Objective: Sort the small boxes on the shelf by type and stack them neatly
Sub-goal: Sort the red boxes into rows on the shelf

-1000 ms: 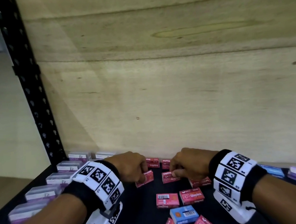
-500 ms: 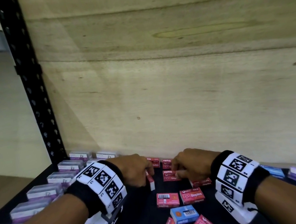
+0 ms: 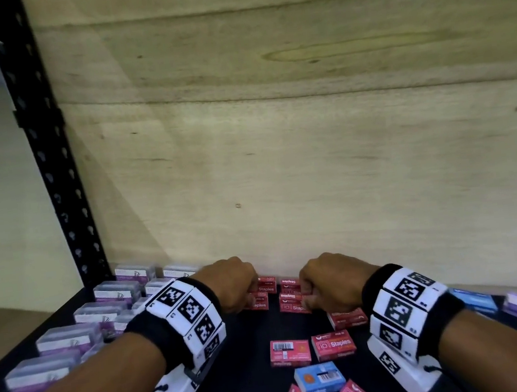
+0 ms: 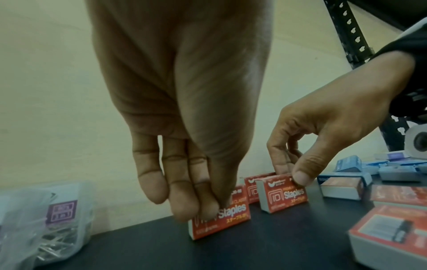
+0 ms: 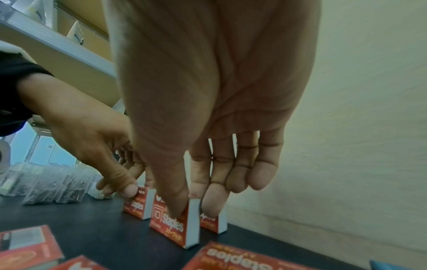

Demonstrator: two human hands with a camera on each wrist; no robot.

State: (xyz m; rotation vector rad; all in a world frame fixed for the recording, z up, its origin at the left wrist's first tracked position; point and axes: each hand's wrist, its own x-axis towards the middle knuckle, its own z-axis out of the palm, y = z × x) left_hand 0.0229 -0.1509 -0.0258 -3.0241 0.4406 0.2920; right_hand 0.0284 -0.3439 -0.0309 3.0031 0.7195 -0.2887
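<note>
Plywood-backed black shelf [image 3: 248, 378]; at twelve o'clock, left hand [image 3: 229, 285] pinches one upright red staple box [image 4: 221, 217]; right hand [image 3: 331, 281] pinches another red staple box [image 5: 172, 222]; clear binder-clip boxes [image 3: 62, 340] at nine.

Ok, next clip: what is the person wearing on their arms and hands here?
Both forearms are bare and so are the hands, left hand and right hand: no gloves, no sleeves. Each wrist carries a black wristband ringed with white blocks printed with black square fiducial markers. A white camera housing hangs under each wrist, with a thin black cord.
</note>
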